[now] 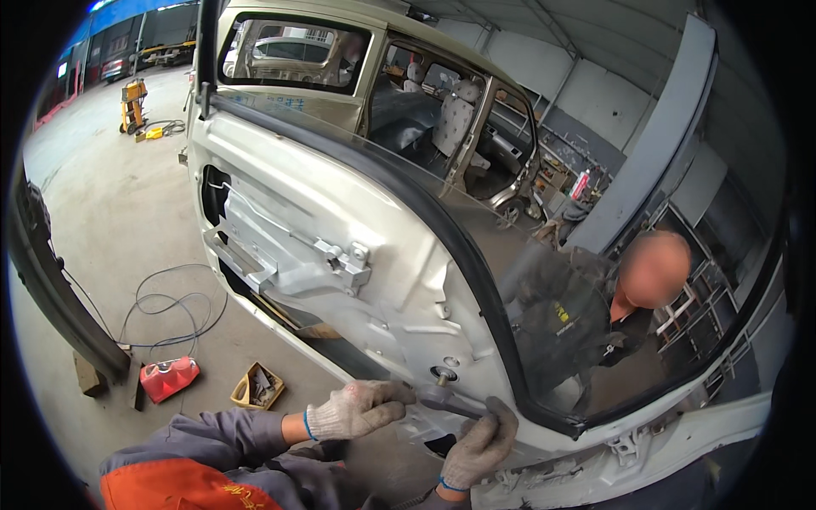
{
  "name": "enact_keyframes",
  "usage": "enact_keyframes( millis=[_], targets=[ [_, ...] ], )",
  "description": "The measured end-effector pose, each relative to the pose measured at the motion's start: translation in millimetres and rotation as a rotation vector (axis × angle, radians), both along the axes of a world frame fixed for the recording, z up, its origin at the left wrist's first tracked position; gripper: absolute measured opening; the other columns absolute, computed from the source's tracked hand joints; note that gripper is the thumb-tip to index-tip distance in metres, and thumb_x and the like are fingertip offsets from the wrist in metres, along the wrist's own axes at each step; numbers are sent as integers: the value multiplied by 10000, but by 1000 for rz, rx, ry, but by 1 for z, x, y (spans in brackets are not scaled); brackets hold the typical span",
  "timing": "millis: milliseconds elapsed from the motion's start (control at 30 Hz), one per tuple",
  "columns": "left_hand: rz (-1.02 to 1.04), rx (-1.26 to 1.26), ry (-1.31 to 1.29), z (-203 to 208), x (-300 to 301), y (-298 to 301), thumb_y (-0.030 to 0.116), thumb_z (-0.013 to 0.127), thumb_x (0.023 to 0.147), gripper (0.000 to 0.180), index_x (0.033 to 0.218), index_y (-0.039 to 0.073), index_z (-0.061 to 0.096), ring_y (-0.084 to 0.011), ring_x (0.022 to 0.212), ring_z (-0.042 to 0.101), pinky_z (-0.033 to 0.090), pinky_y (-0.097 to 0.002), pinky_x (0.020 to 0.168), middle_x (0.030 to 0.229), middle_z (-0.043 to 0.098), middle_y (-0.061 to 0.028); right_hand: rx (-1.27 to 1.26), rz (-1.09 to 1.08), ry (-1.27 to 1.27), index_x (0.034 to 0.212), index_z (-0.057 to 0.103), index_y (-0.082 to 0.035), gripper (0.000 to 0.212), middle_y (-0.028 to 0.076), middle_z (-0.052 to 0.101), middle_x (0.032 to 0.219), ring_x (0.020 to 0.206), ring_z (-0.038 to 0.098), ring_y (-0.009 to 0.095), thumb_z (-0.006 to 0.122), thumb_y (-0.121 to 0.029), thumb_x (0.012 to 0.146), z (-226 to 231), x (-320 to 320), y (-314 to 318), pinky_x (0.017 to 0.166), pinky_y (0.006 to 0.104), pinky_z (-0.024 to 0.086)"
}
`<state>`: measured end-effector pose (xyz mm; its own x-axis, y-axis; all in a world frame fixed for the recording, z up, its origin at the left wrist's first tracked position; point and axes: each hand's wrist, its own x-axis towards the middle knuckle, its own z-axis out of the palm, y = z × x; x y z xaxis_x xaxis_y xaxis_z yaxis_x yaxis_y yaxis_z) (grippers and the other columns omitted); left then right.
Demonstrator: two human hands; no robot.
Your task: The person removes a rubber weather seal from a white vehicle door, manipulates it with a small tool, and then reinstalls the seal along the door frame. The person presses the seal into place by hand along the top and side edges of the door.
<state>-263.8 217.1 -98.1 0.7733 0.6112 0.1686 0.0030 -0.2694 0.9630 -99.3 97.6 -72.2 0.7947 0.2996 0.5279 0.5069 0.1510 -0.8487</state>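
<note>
In white knit gloves with blue cuffs, both my hands are at the lower part of a pale car door [399, 263] that is stripped to bare metal. My right hand [483, 442] is closed on one end of a grey window crank [455, 403]. The fingers of my left hand [361, 410] pinch together at its broader, rounded end. Just above that end, a short metal spindle [443, 379] sticks out of a round hole in the door panel. The tips of my left fingers partly hide the crank's end.
Behind the door glass a person [586, 297] in dark clothing leans close. Beyond stands a van [289, 102] with open sides. On the floor at left lie a red case [170, 379], a wooden box [257, 387] of small parts, and a looped cable [174, 297]. A post [64, 280] rises at far left.
</note>
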Motion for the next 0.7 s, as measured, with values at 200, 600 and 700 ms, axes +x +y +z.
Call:
enact_keyframes(
  millis=[200, 600, 700],
  targets=[
    [40, -4, 27, -47, -42, 4, 237, 615, 973, 335, 1243, 56, 698, -200, 951, 721, 560, -328, 889, 1040, 752, -106, -174, 84, -595, 1133, 700, 13, 315, 116, 683, 835, 579, 624, 227, 733, -192, 897, 75, -32, 22, 561, 348, 526],
    [315, -359, -31, -49, -53, 10, 274, 589, 1012, 380, 1213, -40, 669, -155, 875, 681, 554, -305, 818, 978, 723, -88, -511, 282, -706, 1261, 659, -133, 383, 92, 724, 837, 635, 695, 251, 745, -253, 907, 20, -75, 50, 561, 361, 561],
    [400, -169, -188, -58, -57, 19, 305, 615, 1001, 357, 1161, -11, 663, -172, 895, 644, 526, -311, 871, 984, 670, -53, -682, 356, -604, 1240, 651, -160, 312, 94, 727, 789, 640, 706, 303, 701, -244, 943, -19, -81, 55, 559, 397, 562]
  ],
)
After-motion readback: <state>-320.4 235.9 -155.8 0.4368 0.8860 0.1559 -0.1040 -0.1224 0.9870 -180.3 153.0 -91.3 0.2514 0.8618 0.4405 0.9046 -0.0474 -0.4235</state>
